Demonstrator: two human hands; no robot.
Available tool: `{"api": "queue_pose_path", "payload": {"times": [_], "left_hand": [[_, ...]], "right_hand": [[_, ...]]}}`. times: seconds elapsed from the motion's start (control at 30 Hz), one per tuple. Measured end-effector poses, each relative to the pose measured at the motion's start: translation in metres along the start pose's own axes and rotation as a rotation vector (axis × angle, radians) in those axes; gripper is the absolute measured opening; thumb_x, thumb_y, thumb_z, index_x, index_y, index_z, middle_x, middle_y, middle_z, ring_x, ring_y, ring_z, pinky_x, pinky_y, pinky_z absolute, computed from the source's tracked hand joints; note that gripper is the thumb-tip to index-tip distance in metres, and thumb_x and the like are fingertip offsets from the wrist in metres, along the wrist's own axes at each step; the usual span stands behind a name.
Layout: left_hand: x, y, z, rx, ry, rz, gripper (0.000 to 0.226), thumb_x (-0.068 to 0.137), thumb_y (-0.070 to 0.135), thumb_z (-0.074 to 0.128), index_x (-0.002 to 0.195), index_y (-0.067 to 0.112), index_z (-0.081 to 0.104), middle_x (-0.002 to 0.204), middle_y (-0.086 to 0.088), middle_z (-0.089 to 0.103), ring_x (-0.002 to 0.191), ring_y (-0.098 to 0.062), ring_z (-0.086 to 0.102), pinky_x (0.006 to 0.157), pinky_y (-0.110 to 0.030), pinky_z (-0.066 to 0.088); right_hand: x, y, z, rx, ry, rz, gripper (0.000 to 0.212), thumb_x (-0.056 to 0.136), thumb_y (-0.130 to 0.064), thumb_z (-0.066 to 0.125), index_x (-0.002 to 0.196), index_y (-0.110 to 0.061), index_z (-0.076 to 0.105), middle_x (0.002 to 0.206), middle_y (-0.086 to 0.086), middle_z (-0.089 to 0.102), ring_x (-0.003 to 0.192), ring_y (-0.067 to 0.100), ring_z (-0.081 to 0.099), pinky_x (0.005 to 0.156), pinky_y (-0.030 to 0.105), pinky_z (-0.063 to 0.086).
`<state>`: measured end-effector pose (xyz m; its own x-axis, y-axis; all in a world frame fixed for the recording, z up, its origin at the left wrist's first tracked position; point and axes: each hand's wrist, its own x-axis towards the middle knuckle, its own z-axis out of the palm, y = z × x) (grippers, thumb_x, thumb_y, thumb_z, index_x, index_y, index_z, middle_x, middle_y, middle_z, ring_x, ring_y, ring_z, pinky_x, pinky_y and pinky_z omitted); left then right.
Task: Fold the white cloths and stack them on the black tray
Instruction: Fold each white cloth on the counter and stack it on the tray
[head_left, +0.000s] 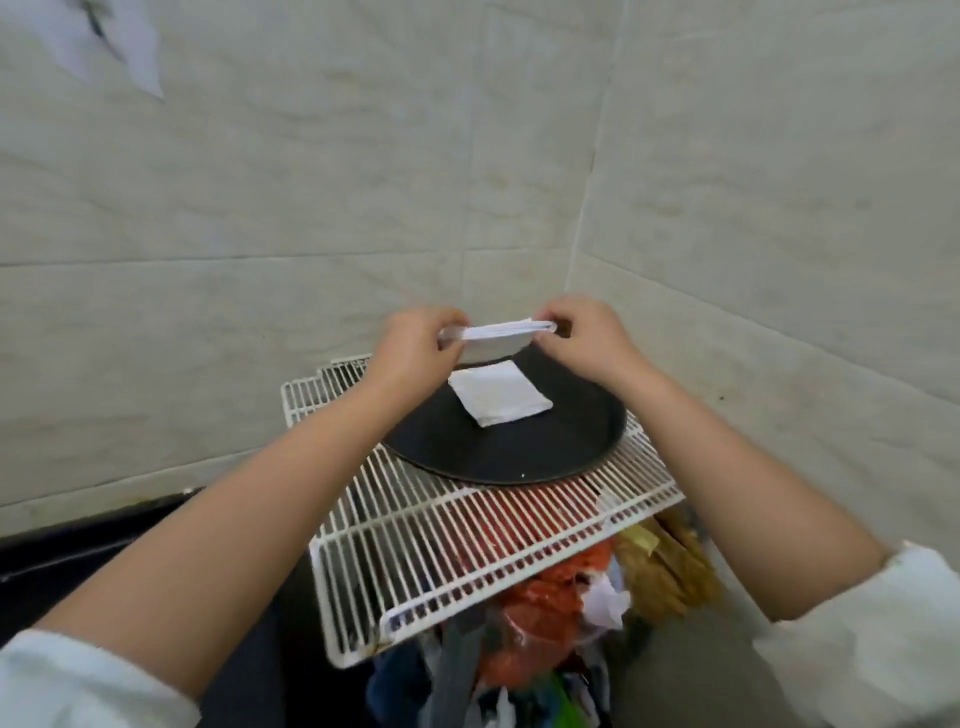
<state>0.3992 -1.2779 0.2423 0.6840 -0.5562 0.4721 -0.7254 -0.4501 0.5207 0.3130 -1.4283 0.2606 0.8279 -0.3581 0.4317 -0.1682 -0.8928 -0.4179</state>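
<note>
A round black tray (545, 457) lies on a white wire rack. One folded white cloth (498, 393) rests flat near the tray's far side. Above it I hold a second white cloth (498, 340), folded small and seen almost edge-on. My left hand (415, 343) pinches its left end and my right hand (582, 332) pinches its right end. The held cloth hangs clear of the one on the tray.
The white wire rack (467, 535) sits tilted over a heap of red, orange and mixed plastic bags (550, 613). Tiled walls meet in a corner behind the tray. A dark ledge (78, 551) runs along the left.
</note>
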Motion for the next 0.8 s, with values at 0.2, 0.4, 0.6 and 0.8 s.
{"api": "queue_pose_path", "payload": {"times": [0.2,0.4,0.6,0.8], "left_hand": [[0.045,-0.013,0.075,0.141,-0.022,-0.120,0.028,0.091,0.005,0.050,0.114,0.004,0.064,0.124,-0.012,0.060,0.111,-0.029,0.056,0.094,-0.026,0.039],[0.034,-0.017,0.126,0.356,-0.333,-0.221,0.034,0.094,0.015,0.046,0.126,0.012,0.055,0.131,-0.008,0.054,0.120,-0.023,0.051,0.100,-0.030,0.038],[0.030,-0.017,0.133,0.448,-0.345,-0.244,0.036,0.096,0.020,0.044,0.131,0.016,0.051,0.133,-0.004,0.052,0.118,-0.021,0.052,0.097,-0.031,0.042],[0.027,-0.010,0.122,0.503,-0.328,-0.218,0.048,0.097,0.025,0.041,0.143,0.021,0.030,0.145,-0.002,0.038,0.121,-0.022,0.051,0.094,-0.032,0.045]], "right_hand": [[0.064,0.081,0.042,0.019,-0.135,-0.187,0.017,0.078,0.009,0.055,0.089,0.013,0.067,0.104,0.028,0.066,0.102,0.037,0.060,0.086,0.034,0.040],[0.071,0.134,0.076,-0.081,-0.508,-0.213,0.021,0.085,-0.004,0.052,0.100,0.000,0.066,0.114,0.012,0.062,0.105,0.025,0.056,0.085,0.026,0.040],[0.068,0.142,0.080,-0.124,-0.620,-0.281,0.021,0.087,-0.007,0.051,0.100,-0.001,0.065,0.111,0.011,0.061,0.100,0.024,0.057,0.090,0.031,0.045],[0.083,0.123,0.064,-0.332,-0.687,-0.306,0.036,0.089,-0.020,0.050,0.123,-0.010,0.053,0.129,0.009,0.052,0.116,0.026,0.051,0.093,0.035,0.043]]}}
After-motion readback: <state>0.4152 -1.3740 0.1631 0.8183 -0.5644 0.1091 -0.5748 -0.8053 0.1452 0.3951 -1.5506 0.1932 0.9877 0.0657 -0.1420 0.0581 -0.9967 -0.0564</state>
